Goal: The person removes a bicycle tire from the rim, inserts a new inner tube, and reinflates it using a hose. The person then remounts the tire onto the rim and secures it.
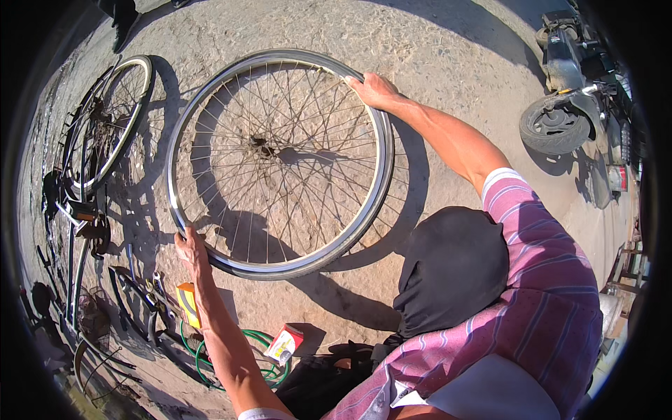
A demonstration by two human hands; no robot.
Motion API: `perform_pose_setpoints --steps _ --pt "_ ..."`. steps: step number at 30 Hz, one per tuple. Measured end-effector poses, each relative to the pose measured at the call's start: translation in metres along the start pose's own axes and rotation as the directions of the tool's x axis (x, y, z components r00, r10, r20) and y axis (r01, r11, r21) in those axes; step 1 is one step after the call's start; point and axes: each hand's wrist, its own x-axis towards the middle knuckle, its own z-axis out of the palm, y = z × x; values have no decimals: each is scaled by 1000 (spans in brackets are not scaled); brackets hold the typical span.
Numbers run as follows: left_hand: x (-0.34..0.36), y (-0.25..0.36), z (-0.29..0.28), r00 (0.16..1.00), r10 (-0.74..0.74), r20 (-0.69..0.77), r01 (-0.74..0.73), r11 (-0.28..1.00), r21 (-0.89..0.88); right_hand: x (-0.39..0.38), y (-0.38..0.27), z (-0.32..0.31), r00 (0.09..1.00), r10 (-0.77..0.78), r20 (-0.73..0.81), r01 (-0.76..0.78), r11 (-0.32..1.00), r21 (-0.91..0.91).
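A spoked bicycle wheel [266, 268] with a dark tyre and a silver rim is raised over the ground in front of me, its shadow falling below and to the right. My left hand [192, 253] is closed around the tyre and rim at the near left. At the far right of the wheel, my right hand [374, 91] grips the same tyre, thumb over the rim. The hub [263, 147] looks dark and dirty. Fingers under the tyre are hidden on both hands.
A bicycle [84, 210] lies along the left, its wheel [145, 91] showing. Near my left forearm are a yellow box [187, 304], several tools, a coiled green hose [199, 364] and a red-and-white box [285, 343]. A motorcycle [560, 126] stands right; a person's foot [124, 28] shows top left.
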Motion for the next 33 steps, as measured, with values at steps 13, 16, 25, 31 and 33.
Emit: perform_pose_setpoints --steps 13,16,25,31,33 --pt "12 -12 3 994 101 41 -101 995 3 8 44 23 976 -34 213 -138 662 737" --pt "20 -14 3 988 151 29 -151 988 12 17 35 14 994 14 107 -59 898 437" --pt "24 -28 13 983 181 -32 -176 979 106 38 16 5 992 -106 74 66 910 410" --pt "35 -24 3 981 195 22 -196 981 17 37 12 7 957 -76 280 -121 772 624" --pt "25 -14 6 977 211 18 -212 976 58 43 10 2 972 -68 224 -52 871 489"
